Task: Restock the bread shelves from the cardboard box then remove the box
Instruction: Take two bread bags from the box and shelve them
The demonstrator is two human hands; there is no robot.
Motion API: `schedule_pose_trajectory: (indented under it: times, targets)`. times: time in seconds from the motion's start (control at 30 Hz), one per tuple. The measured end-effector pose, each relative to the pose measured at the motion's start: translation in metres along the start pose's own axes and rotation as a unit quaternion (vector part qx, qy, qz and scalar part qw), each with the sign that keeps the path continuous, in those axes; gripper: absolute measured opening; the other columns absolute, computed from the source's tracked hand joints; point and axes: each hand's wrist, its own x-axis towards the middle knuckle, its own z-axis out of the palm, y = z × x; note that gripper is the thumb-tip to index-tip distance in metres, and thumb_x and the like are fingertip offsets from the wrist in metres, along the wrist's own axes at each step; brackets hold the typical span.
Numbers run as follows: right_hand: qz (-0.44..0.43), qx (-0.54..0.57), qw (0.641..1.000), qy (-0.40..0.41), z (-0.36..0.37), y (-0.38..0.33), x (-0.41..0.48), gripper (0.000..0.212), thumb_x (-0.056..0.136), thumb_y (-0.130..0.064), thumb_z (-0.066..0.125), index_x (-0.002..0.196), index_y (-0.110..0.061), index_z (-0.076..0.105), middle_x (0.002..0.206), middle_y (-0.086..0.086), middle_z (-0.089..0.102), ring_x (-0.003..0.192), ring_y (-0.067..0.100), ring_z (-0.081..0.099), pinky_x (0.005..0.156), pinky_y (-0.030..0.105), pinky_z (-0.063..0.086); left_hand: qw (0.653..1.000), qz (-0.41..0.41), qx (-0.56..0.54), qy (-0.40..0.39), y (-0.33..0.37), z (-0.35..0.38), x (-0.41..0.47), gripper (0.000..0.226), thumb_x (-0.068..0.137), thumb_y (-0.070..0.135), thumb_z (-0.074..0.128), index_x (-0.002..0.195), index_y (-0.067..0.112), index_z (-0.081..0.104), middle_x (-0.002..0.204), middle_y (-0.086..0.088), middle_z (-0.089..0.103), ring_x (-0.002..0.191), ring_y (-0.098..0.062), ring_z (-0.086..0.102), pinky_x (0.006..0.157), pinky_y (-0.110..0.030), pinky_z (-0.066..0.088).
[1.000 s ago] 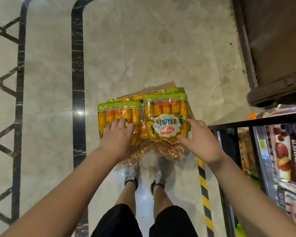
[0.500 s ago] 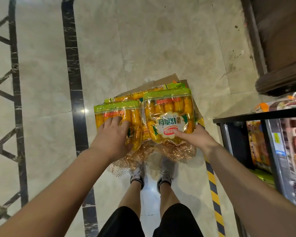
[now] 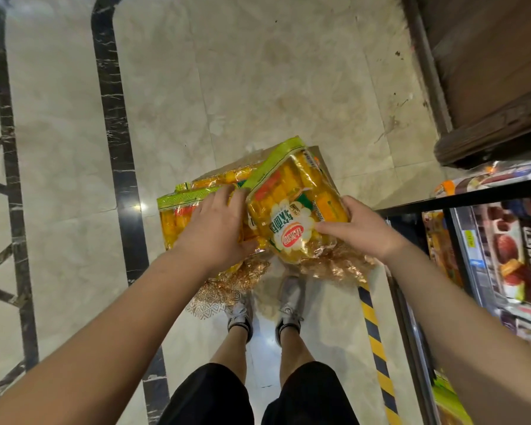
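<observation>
Yellow bread bags with green tops are held above the floor in front of me. My right hand grips the right bread bag, which is tilted with its top turned up and to the left. My left hand presses on the left bread bag, and more bags lie stacked beneath. A corner of the cardboard box shows behind the bags; most of it is hidden. The bread shelf with a black edge stands at the right.
Packaged goods fill the shelf at the right. A yellow and black floor stripe runs along the shelf base. A brown wooden cabinet stands at the top right. My feet stand on the marble floor below the bags.
The right bag has tilted, its top swinging up and leftward, as my right hand shifted along its lower edge. My left hand moved right, toward the gap between the two bags.
</observation>
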Motion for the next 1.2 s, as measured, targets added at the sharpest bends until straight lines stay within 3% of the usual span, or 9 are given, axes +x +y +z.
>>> schedule_pose_trajectory:
  times: [0.17, 0.33, 0.4, 0.5, 0.6, 0.77, 0.93, 1.03, 1.2]
  targets:
    - [-0.087, -0.174, 0.981, -0.022, -0.033, -0.056, -0.036, 0.043, 0.081, -0.041, 0.081, 0.114, -0.041, 0.053, 0.101, -0.018, 0.07, 0.087, 0.001, 0.069, 0.071, 0.025, 0.057, 0.993, 0.065, -0.012, 0.099, 0.029, -0.021, 0.003, 0.13, 0.072, 0.059, 0.084, 0.164, 0.024, 0.0, 0.171, -0.014, 0.0, 0.157, -0.035, 0.01, 0.126, -0.05, 0.022]
    - [-0.169, -0.35, 0.921, -0.02, -0.041, -0.108, -0.06, 0.038, 0.074, -0.038, 0.075, 0.105, -0.039, 0.054, 0.089, -0.012, 0.067, 0.078, 0.008, 0.065, 0.066, 0.039, 0.057, 0.983, 0.144, 0.045, 0.102, 0.041, -0.043, 0.007, 0.13, 0.071, 0.062, 0.083, 0.164, 0.03, -0.002, 0.172, -0.006, 0.001, 0.159, -0.029, -0.001, 0.127, -0.055, 0.005]
    - [-0.204, -0.389, 0.898, -0.024, -0.037, -0.125, -0.067, 0.04, 0.072, -0.036, 0.074, 0.105, -0.043, 0.053, 0.088, -0.016, 0.064, 0.078, 0.005, 0.061, 0.06, 0.03, 0.049, 0.983, 0.155, 0.06, 0.073, 0.042, -0.049, 0.006, 0.125, 0.071, 0.059, 0.084, 0.164, 0.028, 0.006, 0.17, -0.004, 0.015, 0.158, -0.029, 0.011, 0.126, -0.055, 0.01]
    - [-0.234, -0.41, 0.881, -0.023, -0.028, -0.14, -0.075, 0.038, 0.072, -0.034, 0.073, 0.103, -0.043, 0.053, 0.087, -0.017, 0.063, 0.077, 0.006, 0.059, 0.058, 0.027, 0.042, 0.99, 0.133, 0.0, 0.05, 0.036, -0.054, 0.004, 0.1, 0.07, 0.053, 0.086, 0.15, 0.028, 0.033, 0.147, -0.001, 0.052, 0.133, -0.028, 0.052, 0.107, -0.045, 0.044]
    - [-0.261, -0.412, 0.873, -0.012, -0.019, -0.147, -0.074, 0.045, 0.072, -0.033, 0.073, 0.115, -0.037, 0.061, 0.099, -0.014, 0.066, 0.089, 0.012, 0.061, 0.069, 0.035, 0.051, 0.987, 0.108, -0.101, 0.067, 0.02, -0.05, -0.002, 0.079, 0.069, 0.051, 0.085, 0.135, 0.029, 0.049, 0.123, 0.004, 0.066, 0.107, -0.024, 0.065, 0.084, -0.044, 0.055]
    - [-0.362, -0.431, 0.825, 0.052, -0.003, -0.16, -0.06, 0.059, 0.077, -0.04, 0.074, 0.133, -0.034, 0.058, 0.121, -0.011, 0.065, 0.116, 0.015, 0.058, 0.108, 0.038, 0.036, 0.957, 0.034, -0.259, 0.123, -0.006, -0.042, -0.019, 0.064, 0.068, 0.046, 0.089, 0.122, 0.029, 0.057, 0.106, 0.007, 0.071, 0.096, -0.018, 0.068, 0.078, -0.042, 0.057]
    - [-0.436, -0.412, 0.788, 0.138, 0.015, -0.172, -0.043, 0.064, 0.082, -0.049, 0.077, 0.14, -0.029, 0.057, 0.133, -0.004, 0.062, 0.132, 0.022, 0.051, 0.124, 0.047, 0.015, 0.915, -0.06, -0.376, 0.137, -0.041, -0.038, -0.037, 0.059, 0.069, 0.044, 0.092, 0.115, 0.036, 0.055, 0.097, 0.024, 0.066, 0.087, 0.011, 0.063, 0.074, -0.014, 0.052]
    - [-0.434, -0.339, 0.816, 0.174, 0.032, -0.177, -0.036, 0.073, 0.085, -0.053, 0.075, 0.148, -0.025, 0.049, 0.143, -0.002, 0.055, 0.138, 0.022, 0.047, 0.123, 0.043, 0.021, 0.878, -0.111, -0.44, 0.148, -0.067, -0.031, -0.051, 0.066, 0.069, 0.049, 0.09, 0.124, 0.035, 0.056, 0.106, 0.02, 0.067, 0.094, 0.003, 0.066, 0.081, -0.023, 0.055]
    - [-0.263, -0.138, 0.947, 0.127, 0.066, -0.16, -0.015, 0.103, 0.087, -0.05, 0.075, 0.162, -0.017, 0.014, 0.154, -0.001, 0.044, 0.135, 0.012, 0.047, 0.109, 0.028, 0.038, 0.785, -0.204, -0.554, 0.189, -0.109, -0.007, -0.079, 0.074, 0.065, 0.055, 0.091, 0.129, 0.035, 0.06, 0.115, 0.009, 0.074, 0.103, -0.015, 0.073, 0.091, -0.045, 0.06]
